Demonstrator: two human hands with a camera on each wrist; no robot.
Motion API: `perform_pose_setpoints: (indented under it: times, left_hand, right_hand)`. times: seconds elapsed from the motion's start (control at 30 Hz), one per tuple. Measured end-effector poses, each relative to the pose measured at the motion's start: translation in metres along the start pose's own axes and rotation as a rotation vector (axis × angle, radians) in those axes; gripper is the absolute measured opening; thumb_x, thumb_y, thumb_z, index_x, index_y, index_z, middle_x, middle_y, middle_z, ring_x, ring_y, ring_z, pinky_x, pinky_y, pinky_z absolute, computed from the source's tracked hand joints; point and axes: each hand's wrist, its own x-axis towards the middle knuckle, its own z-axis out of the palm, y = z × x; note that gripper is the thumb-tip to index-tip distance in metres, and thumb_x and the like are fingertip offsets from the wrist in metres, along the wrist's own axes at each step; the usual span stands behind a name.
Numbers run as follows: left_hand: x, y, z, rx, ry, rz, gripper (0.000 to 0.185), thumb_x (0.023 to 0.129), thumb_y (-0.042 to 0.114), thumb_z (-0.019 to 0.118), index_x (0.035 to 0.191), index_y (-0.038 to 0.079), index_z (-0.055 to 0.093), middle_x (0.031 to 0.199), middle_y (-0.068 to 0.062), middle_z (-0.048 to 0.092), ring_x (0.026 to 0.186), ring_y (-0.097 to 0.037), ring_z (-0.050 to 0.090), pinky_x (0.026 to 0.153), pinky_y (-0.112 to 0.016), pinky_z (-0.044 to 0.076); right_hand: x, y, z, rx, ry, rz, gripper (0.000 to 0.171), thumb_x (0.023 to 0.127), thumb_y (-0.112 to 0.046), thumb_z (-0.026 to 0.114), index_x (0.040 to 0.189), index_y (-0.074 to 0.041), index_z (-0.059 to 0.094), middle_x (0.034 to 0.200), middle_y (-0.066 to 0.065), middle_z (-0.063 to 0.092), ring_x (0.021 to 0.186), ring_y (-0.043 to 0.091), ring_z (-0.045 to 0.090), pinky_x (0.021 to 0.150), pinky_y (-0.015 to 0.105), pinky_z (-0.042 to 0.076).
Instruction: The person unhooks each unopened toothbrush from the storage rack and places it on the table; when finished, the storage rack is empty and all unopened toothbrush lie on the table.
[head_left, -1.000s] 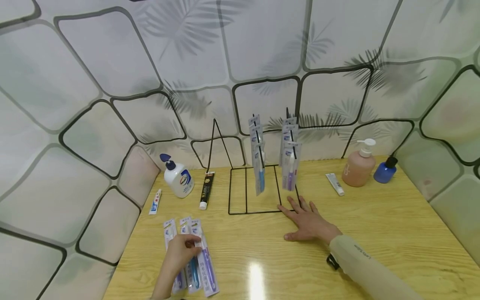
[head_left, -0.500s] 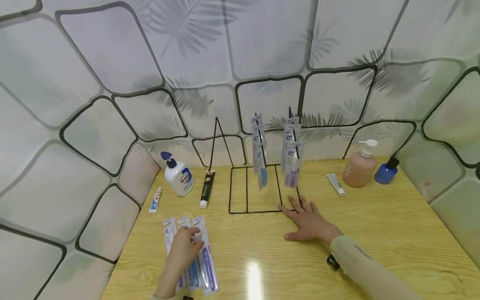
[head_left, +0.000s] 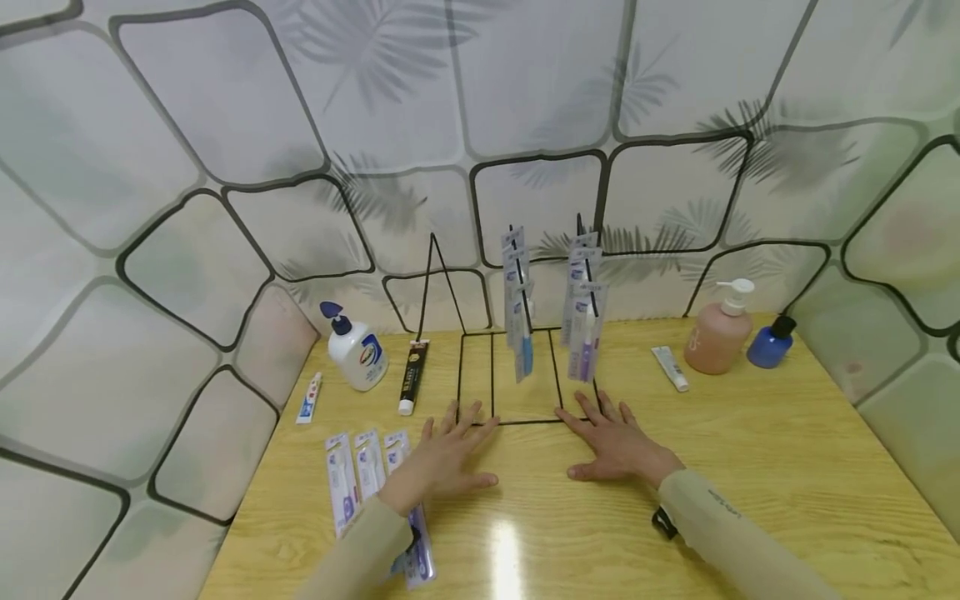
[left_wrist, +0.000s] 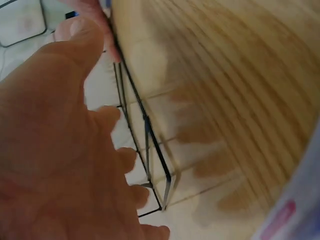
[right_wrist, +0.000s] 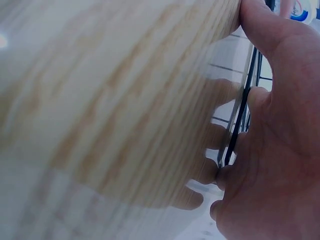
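Two hands lie flat on the counter at the front edge of the black wire rack: the left hand at its front left corner, the right hand at its front right corner, fingers spread straight and released, gripping nothing. Three packaged toothbrushes lie left of the rack, their lower ends hidden under the left sleeve. Both wrist views are blurred, showing only palm, wood grain and wire.
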Motion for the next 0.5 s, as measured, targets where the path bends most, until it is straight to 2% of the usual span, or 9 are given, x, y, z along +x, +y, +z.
perform_pose_setpoints:
  times: [0.07, 0.17, 0.37, 0.43, 0.5]
  left_hand:
    - [0.004, 0.002, 0.001, 0.009, -0.058, -0.025, 0.089, 0.093, 0.071, 0.052, 0.164, 0.031, 0.017, 0.173, -0.007, 0.011, 0.156, -0.047, 0.009, 0.118, -0.076, 0.015]
    - [0.006, 0.002, 0.004, 0.010, -0.107, -0.054, 0.088, 0.094, 0.072, 0.049, 0.164, 0.032, 0.016, 0.173, -0.004, 0.012, 0.157, -0.046, 0.010, 0.118, -0.075, 0.016]
    - [0.010, 0.003, 0.006, -0.008, -0.120, -0.066, 0.089, 0.093, 0.073, 0.050, 0.164, 0.032, 0.016, 0.173, -0.002, 0.012, 0.158, -0.043, 0.008, 0.118, -0.074, 0.018]
    - [0.011, 0.003, 0.006, -0.010, -0.124, -0.071, 0.089, 0.093, 0.073, 0.050, 0.164, 0.032, 0.015, 0.173, -0.001, 0.011, 0.158, -0.043, 0.007, 0.118, -0.074, 0.018]
    - [0.012, 0.003, 0.007, -0.009, -0.129, -0.083, 0.090, 0.092, 0.074, 0.050, 0.164, 0.033, 0.016, 0.173, 0.000, 0.011, 0.158, -0.042, 0.007, 0.118, -0.074, 0.018]
  right_hand:
    - [0.001, -0.001, 0.001, -0.003, -0.002, 0.001, 0.096, 0.086, -0.067, 0.067, 0.163, -0.025, 0.026, 0.170, 0.023, 0.009, 0.154, 0.056, 0.001, 0.116, 0.079, 0.007]
    - [0.002, -0.002, 0.002, -0.002, -0.004, 0.001, 0.097, 0.086, -0.067, 0.067, 0.162, -0.025, 0.027, 0.170, 0.023, 0.010, 0.153, 0.056, 0.002, 0.115, 0.079, 0.007]
    - [0.003, -0.002, 0.003, -0.037, 0.007, 0.026, 0.097, 0.085, -0.067, 0.068, 0.162, -0.027, 0.026, 0.171, 0.022, 0.010, 0.154, 0.055, 0.002, 0.114, 0.081, 0.002]
    - [0.003, -0.008, 0.001, -0.042, 0.046, 0.025, 0.095, 0.086, -0.063, 0.071, 0.162, -0.026, 0.028, 0.170, 0.023, 0.013, 0.154, 0.054, 0.005, 0.115, 0.079, 0.003]
    - [0.002, -0.020, -0.006, -0.036, 0.130, 0.008, 0.088, 0.088, -0.055, 0.073, 0.160, -0.021, 0.035, 0.166, 0.022, 0.026, 0.153, 0.051, 0.018, 0.118, 0.075, 0.012]
